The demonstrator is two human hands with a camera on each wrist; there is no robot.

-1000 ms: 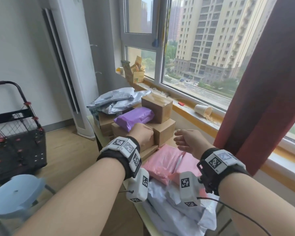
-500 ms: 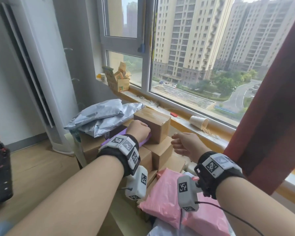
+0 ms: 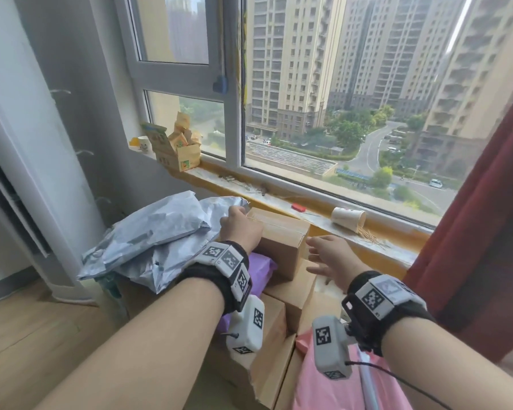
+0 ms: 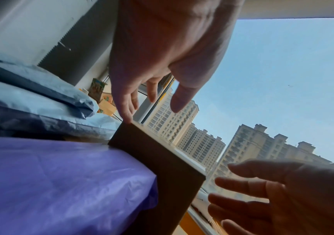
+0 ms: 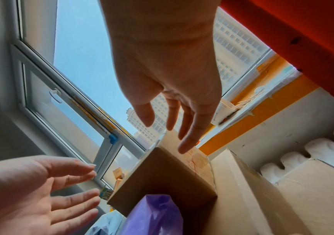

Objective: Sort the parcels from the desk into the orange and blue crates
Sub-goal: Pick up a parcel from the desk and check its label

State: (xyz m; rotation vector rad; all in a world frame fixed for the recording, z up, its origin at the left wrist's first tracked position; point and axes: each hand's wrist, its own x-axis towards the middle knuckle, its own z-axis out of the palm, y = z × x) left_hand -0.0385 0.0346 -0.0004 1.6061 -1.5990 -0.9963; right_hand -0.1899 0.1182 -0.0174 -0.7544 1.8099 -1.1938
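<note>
Both hands are reaching toward the top cardboard box (image 3: 279, 241), which is sitting in the middle of the head view on a stack of other cardboard boxes (image 3: 290, 294), on the surface below the window sill (image 3: 323, 214). The left hand (image 3: 240, 229) is coming in at the box's left edge with its fingers spread and straight; in the left wrist view one fingertip (image 4: 126, 116) is touching the box's upper corner. The right hand (image 3: 329, 258) is hovering just beside the box's right face, fingers wide and holding nothing. The two palms are facing each other, apparently so the box can be squeezed between them and lifted, since it looks too broad for one hand.

A purple mailer bag (image 3: 259, 273) is lying against the box's lower left side, under the left wrist, and grey mailer bags (image 3: 148, 241) are piled to the left of the frame. A pink mailer bag (image 3: 338, 380) is lying at the bottom right. Neither crate is in view, so I cannot tell where the box belongs.
</note>
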